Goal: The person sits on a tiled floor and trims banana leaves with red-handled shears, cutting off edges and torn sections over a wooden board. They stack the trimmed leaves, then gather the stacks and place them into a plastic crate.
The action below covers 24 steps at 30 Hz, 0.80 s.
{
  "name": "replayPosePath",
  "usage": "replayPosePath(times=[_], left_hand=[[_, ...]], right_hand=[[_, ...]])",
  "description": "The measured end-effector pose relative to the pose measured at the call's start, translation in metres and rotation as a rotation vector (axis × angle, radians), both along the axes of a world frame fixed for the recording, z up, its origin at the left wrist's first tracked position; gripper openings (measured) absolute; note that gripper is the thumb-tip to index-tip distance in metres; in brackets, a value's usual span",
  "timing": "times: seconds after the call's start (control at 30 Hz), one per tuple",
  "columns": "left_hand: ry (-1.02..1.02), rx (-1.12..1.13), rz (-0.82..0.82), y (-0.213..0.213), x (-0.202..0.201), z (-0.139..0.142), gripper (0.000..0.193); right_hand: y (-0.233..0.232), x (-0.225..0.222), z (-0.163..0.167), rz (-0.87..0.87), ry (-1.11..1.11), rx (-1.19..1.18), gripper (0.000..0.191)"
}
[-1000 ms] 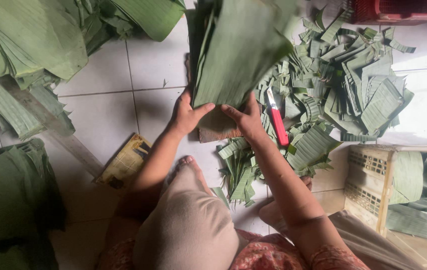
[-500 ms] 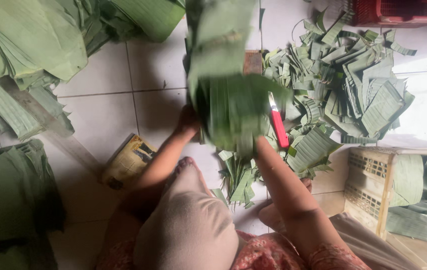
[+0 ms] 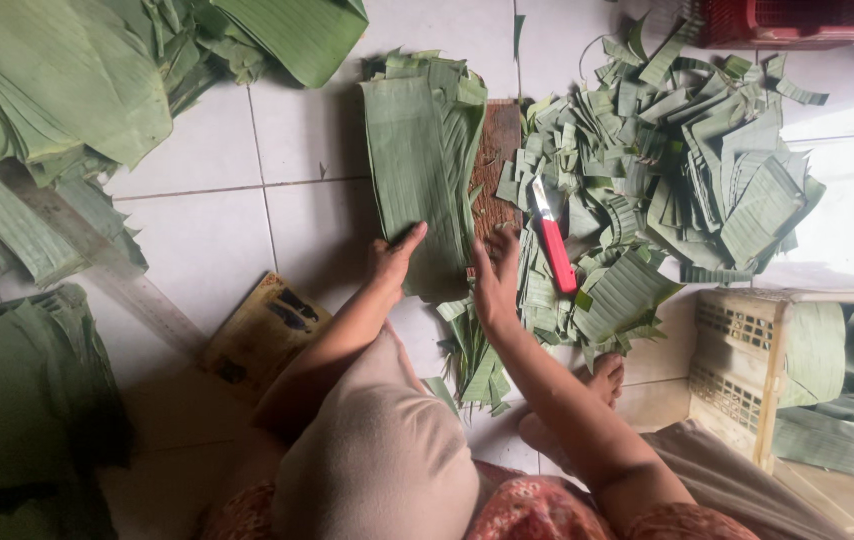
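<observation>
Here, both hands are lying flat and spread on the near end of a leaf stack (image 3: 417, 180): left hand (image 3: 392, 262) at seven o'clock, right hand (image 3: 497, 282) at five, neither grip pinching. Resting on a board (image 3: 499, 160) on the floor, the leaves are looking light, limp and easily torn, best lifted from beneath both long edges.

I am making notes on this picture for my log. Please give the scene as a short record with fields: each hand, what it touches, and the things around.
left hand: left hand flat, palm down, on the near end of the stack of banana leaves
right hand: right hand flat on the stack's right edge, fingers spread
stack: lies on a brown cutting board on the white tiled floor
knife: red-handled knife lies right of the hands, untouched
right side: heap of cut leaf strips; cream crate
left side: large uncut leaves
</observation>
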<state>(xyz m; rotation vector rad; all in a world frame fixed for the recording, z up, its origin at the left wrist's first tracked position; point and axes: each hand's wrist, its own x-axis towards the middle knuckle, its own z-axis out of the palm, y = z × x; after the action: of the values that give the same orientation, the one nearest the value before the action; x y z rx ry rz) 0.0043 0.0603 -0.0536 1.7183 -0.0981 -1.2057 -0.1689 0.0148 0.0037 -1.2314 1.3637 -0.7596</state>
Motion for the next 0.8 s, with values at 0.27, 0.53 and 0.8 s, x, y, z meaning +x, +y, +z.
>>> replayPosePath(times=[0.27,0.53,0.8], left_hand=[[0.145,-0.051,0.092,-0.005,0.000,-0.002,0.078],[0.122,-0.134,0.025,-0.006,-0.001,0.011,0.064],[0.206,-0.137,-0.003,0.000,-0.004,-0.001,0.053]], right_hand=[[0.052,-0.028,-0.017,-0.055,-0.300,0.311,0.021],[0.024,-0.004,0.011,0.022,-0.061,0.445,0.024],[-0.036,-0.018,0.015,0.082,0.272,0.181,0.047]])
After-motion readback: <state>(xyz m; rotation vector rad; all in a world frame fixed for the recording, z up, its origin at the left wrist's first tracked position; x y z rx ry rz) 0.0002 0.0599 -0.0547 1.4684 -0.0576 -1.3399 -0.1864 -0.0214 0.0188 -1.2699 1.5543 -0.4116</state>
